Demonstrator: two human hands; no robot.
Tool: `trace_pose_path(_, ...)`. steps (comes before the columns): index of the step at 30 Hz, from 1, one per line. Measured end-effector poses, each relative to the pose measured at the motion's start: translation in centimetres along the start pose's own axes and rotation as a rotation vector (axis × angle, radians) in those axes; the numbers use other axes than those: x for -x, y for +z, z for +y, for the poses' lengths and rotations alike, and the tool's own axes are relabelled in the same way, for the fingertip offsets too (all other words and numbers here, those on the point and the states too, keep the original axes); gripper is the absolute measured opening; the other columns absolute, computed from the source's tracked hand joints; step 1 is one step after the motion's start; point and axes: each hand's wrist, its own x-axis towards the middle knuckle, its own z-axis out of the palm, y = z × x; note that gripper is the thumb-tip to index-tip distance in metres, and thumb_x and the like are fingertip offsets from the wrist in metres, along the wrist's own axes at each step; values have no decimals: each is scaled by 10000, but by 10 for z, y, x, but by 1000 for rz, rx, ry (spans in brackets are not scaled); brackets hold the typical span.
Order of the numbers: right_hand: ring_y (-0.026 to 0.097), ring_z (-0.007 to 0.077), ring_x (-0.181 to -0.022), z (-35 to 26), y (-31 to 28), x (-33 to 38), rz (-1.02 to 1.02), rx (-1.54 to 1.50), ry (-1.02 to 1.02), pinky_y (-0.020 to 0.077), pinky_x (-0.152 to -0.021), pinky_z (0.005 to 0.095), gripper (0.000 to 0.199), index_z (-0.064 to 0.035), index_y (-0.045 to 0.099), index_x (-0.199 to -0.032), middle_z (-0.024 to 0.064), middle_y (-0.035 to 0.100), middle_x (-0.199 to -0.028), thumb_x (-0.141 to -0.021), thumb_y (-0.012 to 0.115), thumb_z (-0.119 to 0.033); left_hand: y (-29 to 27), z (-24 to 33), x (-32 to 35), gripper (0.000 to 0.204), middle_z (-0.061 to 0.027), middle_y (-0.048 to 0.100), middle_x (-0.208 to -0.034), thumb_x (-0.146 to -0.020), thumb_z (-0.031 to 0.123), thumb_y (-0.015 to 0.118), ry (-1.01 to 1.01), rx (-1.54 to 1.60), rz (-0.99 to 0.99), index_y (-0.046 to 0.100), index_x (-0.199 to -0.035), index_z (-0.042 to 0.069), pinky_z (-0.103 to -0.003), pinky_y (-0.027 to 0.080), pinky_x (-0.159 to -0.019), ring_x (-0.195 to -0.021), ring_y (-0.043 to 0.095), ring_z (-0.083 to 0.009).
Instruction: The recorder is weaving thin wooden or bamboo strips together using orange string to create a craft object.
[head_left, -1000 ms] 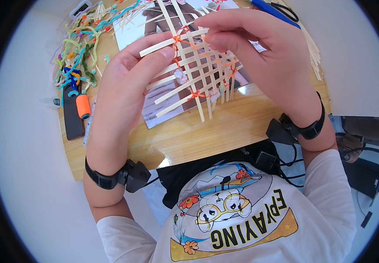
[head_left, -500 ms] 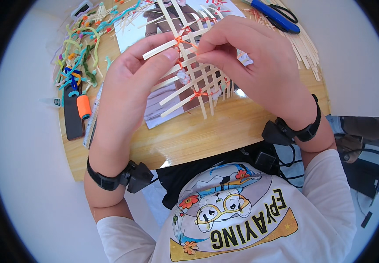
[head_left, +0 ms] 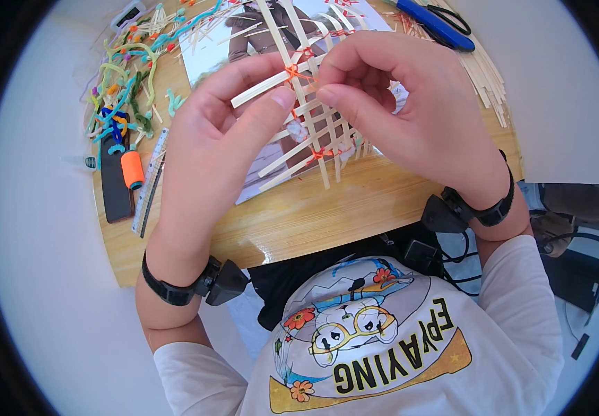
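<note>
A lattice of crossed pale wooden strips [head_left: 300, 89] is held up over the table, bound at several crossings with orange thread [head_left: 292, 72]. My left hand [head_left: 227, 128] grips its upper left part, thumb in front and fingers behind. Close by on the right, my right hand [head_left: 403, 104] has thumb and forefinger pinched on a loose end of the orange thread leading from a crossing. Whitish tufts [head_left: 297, 130] hang on the lower left strips. My right fingers cover part of the lattice.
On the left lie an orange thread spool [head_left: 132, 170], a dark phone [head_left: 114, 191], a ruler [head_left: 148, 184] and a heap of coloured fuzzy stems [head_left: 129, 76]. Far right are a blue-handled tool [head_left: 435, 24] and loose wooden strips [head_left: 490, 87]. A printed sheet [head_left: 209, 48] lies beneath the lattice.
Both hands and the lattice have shifted slightly to the right. The right fingertips still pinch the thread close to the crossing.
</note>
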Motion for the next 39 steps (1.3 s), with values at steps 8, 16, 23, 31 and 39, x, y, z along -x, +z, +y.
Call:
trace_pose_path(8, 519, 56, -614, 0, 1, 0, 13, 13, 7, 430, -561, 192, 77, -2, 614, -872, 7, 587, -709, -808, 641, -34, 0, 1, 0, 393, -109, 611, -1088, -869, 107, 591, 22, -110, 3, 504, -1214, -61, -253, 478, -832, -950, 591, -119)
trace_pose_path(16, 577, 66, -628, 3, 7, 1, 117, 149, -107, 465, -572, 193, 93, -7, 619, -889, 24, 616, -727, -812, 661, -37, -2, 1, 2, 398, -127, 608, -1100, -884, 155, 573, 50, -129, -3, 506, -1212, -61, -258, 480, -851, -970, 601, -144)
trace_pose_path(23, 616, 92, -649, 8, 5, 1, 193, 157, -171, 496, -599, 206, 103, -7, 629, -891, 45, 647, -764, -800, 672, -27, -15, 1, -8, 369, -150, 604, -1110, -924, 174, 484, -31, 332, -205, 520, -1198, -70, -333, 486, -870, -1003, 595, -202)
trace_pose_path(31, 632, 117, -664, 4, 5, 3, 119, 122, -179, 501, -614, 219, 91, -7, 636, -880, 43, 654, -775, -795, 667, -17, -11, -16, -9, 298, -88, 651, -1017, -825, 0, 646, 67, 65, -69, 596, -1117, -22, -206, 503, -745, -869, 619, -90)
trace_pose_path(39, 638, 123, -705, 3, 6, 3, 73, 69, -152, 504, -641, 224, 98, -5, 635, -888, 52, 651, -815, -796, 666, -16, -9, -19, -7, 194, -45, 630, -947, -850, 24, 625, 153, 69, -59, 588, -1036, -20, -202, 492, -736, -845, 598, -73)
